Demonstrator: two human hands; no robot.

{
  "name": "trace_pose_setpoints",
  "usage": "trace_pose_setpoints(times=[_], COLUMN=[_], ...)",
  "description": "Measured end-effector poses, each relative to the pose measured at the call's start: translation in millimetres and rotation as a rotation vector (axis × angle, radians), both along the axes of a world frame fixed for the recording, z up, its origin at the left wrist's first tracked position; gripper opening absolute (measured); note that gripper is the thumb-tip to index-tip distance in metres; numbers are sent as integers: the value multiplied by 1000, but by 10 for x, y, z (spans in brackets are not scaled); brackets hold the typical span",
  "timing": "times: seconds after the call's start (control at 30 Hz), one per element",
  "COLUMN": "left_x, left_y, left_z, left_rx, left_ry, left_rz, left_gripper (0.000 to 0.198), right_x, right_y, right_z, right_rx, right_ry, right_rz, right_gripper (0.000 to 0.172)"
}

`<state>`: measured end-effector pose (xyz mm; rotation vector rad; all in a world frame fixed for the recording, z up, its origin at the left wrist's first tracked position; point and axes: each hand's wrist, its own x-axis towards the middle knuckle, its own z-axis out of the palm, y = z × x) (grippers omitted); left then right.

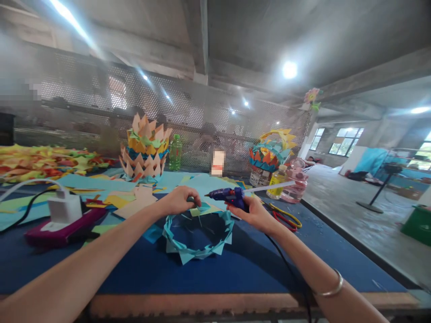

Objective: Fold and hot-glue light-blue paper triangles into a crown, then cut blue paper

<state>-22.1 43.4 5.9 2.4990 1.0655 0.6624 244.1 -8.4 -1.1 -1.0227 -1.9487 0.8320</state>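
Note:
My right hand (254, 215) is wrapped round the handle of a dark blue glue gun (229, 195), its nozzle aimed left and a long white glue stick (269, 187) jutting from its back. Just left of the nozzle, my left hand (183, 199) pinches a light blue folded paper piece (204, 207) at the far side of a ring. That paper ring (197, 253), light blue with pointed tips, lies on the dark blue table. A light green paper piece (194, 212) shows beneath my left fingers. Whether nozzle and paper touch, I cannot tell.
Stacked paper crowns (146, 150) and a green bottle (175, 152) stand at the back. A purple power strip (65, 229) with a white charger lies left. Right are yellow and red scissors (286, 217), a yellow bottle (276, 181) and a pink bottle (294, 186). The glue gun's cord (286, 264) trails down.

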Motion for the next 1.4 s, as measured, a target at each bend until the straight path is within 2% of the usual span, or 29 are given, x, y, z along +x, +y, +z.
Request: trace_pose_setpoints(times=[0.17, 0.47, 0.87, 1.4], left_x=[12, 55, 71, 65], left_y=[12, -29, -52, -39], left_z=[-7, 19, 33, 32], left_rx=[14, 10, 3, 25], left_ry=[44, 64, 39, 13], left_rz=[35, 53, 32, 11], left_gripper=[20, 20, 18, 20], right_x=[77, 57, 51, 55], right_y=[-46, -99, -125, -133], right_z=[-152, -138, -134, -131], right_rx=[83, 191, 209, 188], right_ry=[-117, -255, -219, -245], right_rz=[-36, 2, 40, -1], right_gripper=[34, 23, 17, 18])
